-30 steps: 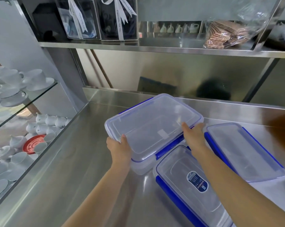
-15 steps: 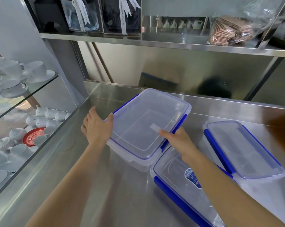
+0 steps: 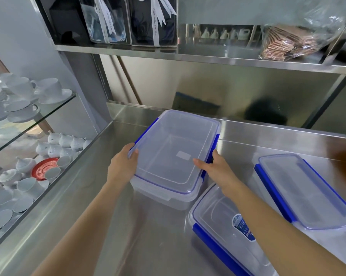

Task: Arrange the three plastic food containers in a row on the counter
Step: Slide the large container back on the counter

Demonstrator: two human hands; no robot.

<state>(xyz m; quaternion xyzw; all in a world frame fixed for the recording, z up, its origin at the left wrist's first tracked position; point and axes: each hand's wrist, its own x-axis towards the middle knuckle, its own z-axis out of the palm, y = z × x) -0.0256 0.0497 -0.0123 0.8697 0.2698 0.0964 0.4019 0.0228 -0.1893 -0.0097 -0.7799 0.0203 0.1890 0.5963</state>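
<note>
Steel counter [image 3: 152,246]; three lidded plastic containers [image 3: 174,156], [image 3: 223,226], [image 3: 307,192] on it

Taking the labelled container [image 3: 227,226] as the mark: a second container [image 3: 174,154] sits on the counter [image 3: 100,226] behind it and to its left — their near corners just beside each other — with the left hand [image 3: 122,166] and right hand [image 3: 213,168] on its two long sides. The third container [image 3: 305,192] lies to the mark's right. Above and behind all three runs a shelf [image 3: 208,56].
</note>
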